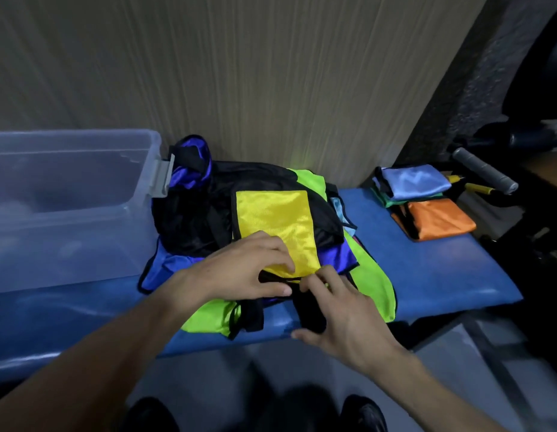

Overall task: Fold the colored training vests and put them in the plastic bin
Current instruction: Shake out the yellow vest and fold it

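A yellow vest (274, 219) with black trim lies folded lengthwise on top of a pile of loose vests, black (193, 216), blue (168, 266) and lime green (374, 275), on a blue bench. My left hand (252, 266) pinches the yellow vest's near edge between thumb and fingers. My right hand (336, 313) lies beside it, its fingertips touching the black straps at that same edge. The clear plastic bin (140, 169) stands to the left of the pile.
Folded vests, light blue (414, 179), green and orange (439, 219), are stacked at the bench's right end. A grey-gripped handle (486, 173) and dark gear lie beyond them. The blue bench (442, 269) backs onto a beige wall. My shoes show below on the floor.
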`<state>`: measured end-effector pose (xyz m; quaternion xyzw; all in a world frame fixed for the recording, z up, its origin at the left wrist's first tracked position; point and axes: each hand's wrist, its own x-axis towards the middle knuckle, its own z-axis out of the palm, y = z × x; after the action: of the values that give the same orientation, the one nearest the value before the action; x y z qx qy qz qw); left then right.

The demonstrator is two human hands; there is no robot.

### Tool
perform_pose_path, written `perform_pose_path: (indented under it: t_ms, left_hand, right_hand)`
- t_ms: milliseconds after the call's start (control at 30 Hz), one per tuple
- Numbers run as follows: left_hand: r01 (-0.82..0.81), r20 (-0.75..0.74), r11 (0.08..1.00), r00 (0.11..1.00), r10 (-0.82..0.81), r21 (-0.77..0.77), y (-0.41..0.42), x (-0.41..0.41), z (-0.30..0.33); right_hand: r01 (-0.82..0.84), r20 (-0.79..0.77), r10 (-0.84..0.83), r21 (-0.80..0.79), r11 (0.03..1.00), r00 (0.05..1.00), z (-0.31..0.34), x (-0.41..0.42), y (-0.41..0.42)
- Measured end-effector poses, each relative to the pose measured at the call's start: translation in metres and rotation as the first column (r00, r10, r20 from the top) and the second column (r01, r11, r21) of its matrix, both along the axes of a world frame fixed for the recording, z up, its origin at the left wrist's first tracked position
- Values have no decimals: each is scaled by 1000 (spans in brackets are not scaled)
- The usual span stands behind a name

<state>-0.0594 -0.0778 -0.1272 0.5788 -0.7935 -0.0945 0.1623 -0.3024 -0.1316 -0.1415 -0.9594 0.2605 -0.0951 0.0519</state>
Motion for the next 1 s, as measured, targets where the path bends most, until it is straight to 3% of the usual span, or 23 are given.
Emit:
perform_pose_path:
  t_ms: [100,267,433,533,600,733,900,1000]
  left_hand:
    - [-6,-20,999,1000,5,-37,1,1,-2]
    - [-46,-17,999,999,46,-17,5,0,3]
    - [-32,213,996,976,50,-89,10,-20,6]
    - [-7,204,1000,979,11,-19,12,-32,7]
    - [-23,175,999,984,17,33,14,-33,6]
    - [-170,-36,982,984,174,86,11,-38,6]
    - [-190,22,975,982,188,112,4,-46,6]
    - [-170,-14,978,985,173,121,6,-44,3]
  right_hand:
    - [-51,-7,51,-193,980,999,-13,-6,4]
    - [-131,72,168,-370,920,983,-32,-17,-5]
    - [-183,119,252,-412,893,960,-38,-24,-9]
    - [-172,147,250,-405,898,957,-33,-22,-8]
    - [-165,175,244,-374,913,954,-26,-19,-8]
    - [-182,218,239,-252,951,946,-13,-11,-11]
    - [-165,325,112,140,976,939,-18,-5,-16]
    - [-123,382,14,262,957,924,-24,-4,-20]
